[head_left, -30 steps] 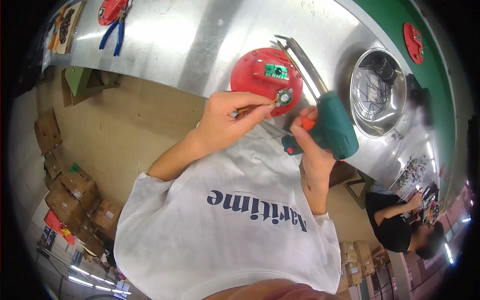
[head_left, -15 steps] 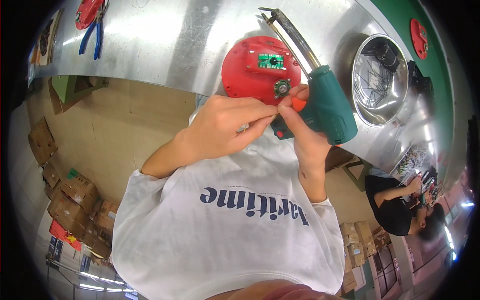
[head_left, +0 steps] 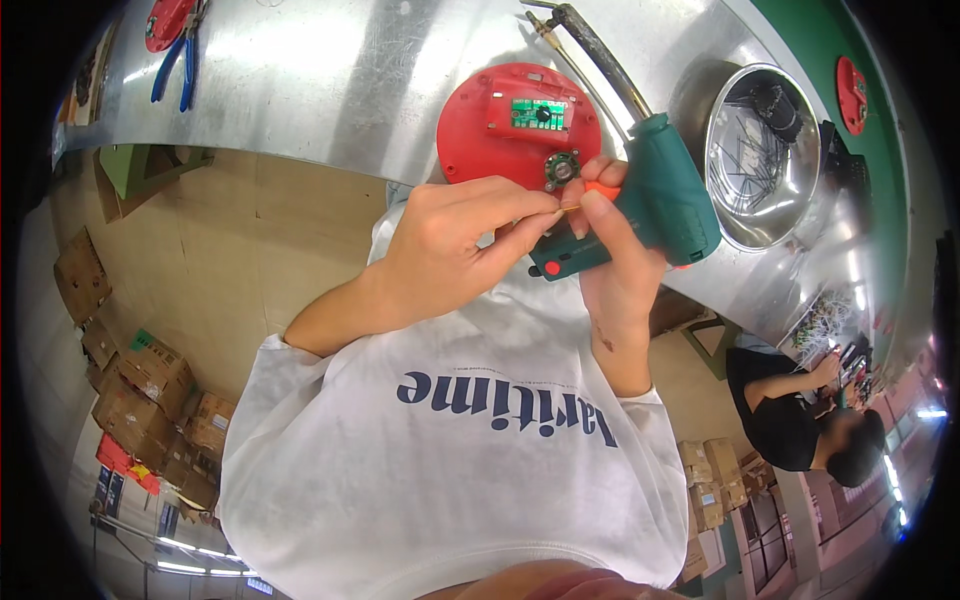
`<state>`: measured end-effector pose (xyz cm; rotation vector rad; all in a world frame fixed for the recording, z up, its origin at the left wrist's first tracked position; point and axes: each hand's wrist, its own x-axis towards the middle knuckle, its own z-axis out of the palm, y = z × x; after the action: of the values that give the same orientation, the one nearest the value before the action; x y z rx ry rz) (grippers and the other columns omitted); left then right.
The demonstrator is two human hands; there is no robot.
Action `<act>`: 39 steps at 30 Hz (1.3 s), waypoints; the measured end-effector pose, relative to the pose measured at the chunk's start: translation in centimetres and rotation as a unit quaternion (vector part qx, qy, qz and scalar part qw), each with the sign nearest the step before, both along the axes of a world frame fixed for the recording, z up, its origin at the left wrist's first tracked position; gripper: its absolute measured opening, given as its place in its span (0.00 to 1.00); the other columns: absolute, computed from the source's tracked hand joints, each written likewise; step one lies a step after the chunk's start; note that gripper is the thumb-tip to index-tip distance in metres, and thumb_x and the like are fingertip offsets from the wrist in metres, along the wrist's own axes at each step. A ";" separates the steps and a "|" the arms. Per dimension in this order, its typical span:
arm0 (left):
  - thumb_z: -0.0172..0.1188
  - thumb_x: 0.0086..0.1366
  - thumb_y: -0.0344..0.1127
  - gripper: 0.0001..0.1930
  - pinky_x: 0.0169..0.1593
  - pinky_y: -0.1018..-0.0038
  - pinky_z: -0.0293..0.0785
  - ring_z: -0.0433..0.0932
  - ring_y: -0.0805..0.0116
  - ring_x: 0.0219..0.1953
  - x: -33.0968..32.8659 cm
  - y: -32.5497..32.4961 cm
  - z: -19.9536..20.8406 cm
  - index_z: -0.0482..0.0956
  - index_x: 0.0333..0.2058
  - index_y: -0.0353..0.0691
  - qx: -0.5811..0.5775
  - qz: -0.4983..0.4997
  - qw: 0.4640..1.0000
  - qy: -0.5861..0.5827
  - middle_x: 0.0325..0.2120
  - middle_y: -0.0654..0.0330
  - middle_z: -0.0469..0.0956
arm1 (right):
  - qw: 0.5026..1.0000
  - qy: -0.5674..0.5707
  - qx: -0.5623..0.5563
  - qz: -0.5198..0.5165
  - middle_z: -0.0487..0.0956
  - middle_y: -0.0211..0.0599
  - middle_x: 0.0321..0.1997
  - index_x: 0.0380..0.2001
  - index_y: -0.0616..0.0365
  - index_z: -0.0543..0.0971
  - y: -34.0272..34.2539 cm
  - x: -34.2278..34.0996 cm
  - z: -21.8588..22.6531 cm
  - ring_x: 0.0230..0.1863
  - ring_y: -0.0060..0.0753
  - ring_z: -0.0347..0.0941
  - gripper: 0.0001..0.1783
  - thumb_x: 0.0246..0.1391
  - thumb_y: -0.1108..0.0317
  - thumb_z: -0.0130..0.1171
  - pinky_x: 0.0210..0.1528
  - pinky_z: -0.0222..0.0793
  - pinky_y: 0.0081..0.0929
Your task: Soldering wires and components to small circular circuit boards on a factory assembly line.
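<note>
On the metal desk (head_left: 300,90) I judge the step in hand to be wire handling with the green soldering gun (head_left: 672,195) kept ready: my right hand (head_left: 622,250) has its fingers curled round the gun by the orange trigger (head_left: 602,189), while my left hand (head_left: 470,230) pinches a thin wire (head_left: 570,209) between thumb and fingertips, near the edge of the closest red housing (head_left: 490,150). Whether my right fingertips also nip the wire's end, I cannot tell. The next move, I'd say, calls for a steady pinch and a controlled gun. Counting downward by size: one desk, one soldering gun, one steel bowl (head_left: 750,225) of dark leads too tangled to count, three red housings, the closest lying left of the gun's barrel, one pair of blue-handled pliers (head_left: 187,80), one green circuit board (head_left: 527,115) and one round part (head_left: 562,168) on that housing, and one wire that I can make out.
</note>
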<state>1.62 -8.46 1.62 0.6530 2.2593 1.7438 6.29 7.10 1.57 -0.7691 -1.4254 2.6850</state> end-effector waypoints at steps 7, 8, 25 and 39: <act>0.63 0.52 0.22 0.06 0.21 0.79 0.68 0.76 0.70 0.19 0.2 0.1 0.4 0.81 0.31 0.33 -0.023 -0.005 1.000 -0.012 0.23 0.57 0.80 | 1.000 -0.017 -0.021 -0.011 0.72 0.41 0.42 0.40 0.62 0.72 -0.4 0.0 0.0 0.36 0.28 0.73 0.16 0.46 0.82 0.58 0.35 0.65 0.20; 0.63 0.52 0.21 0.07 0.22 0.81 0.68 0.77 0.72 0.20 0.3 0.1 0.5 0.81 0.32 0.33 -0.027 -0.001 0.999 -0.024 0.25 0.57 0.81 | 1.000 -0.015 -0.020 -0.013 0.72 0.40 0.43 0.40 0.62 0.72 -0.4 0.1 -0.2 0.37 0.27 0.73 0.16 0.46 0.83 0.58 0.36 0.65 0.20; 0.65 0.50 0.21 0.07 0.44 0.74 0.69 0.70 0.63 0.49 -0.7 1.1 -2.9 0.83 0.30 0.35 -0.037 0.150 0.986 0.069 0.55 0.49 0.67 | 0.996 0.008 0.079 0.029 0.70 0.44 0.45 0.39 0.63 0.69 3.0 2.7 0.1 0.34 0.33 0.70 0.14 0.52 0.68 0.56 0.32 0.64 0.23; 0.64 0.51 0.21 0.05 0.50 0.72 0.68 0.71 0.65 0.49 -1.8 1.4 -2.9 0.82 0.29 0.33 -0.011 0.174 0.984 0.025 0.51 0.52 0.72 | 0.957 -0.046 0.238 0.162 0.72 0.44 0.29 0.31 0.65 0.71 5.8 4.9 0.9 0.25 0.27 0.65 0.13 0.48 0.66 0.55 0.29 0.61 0.21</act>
<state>-0.18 -7.07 -1.29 0.3116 2.5469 1.8640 11.18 12.91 2.46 -0.6690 -2.2759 2.3493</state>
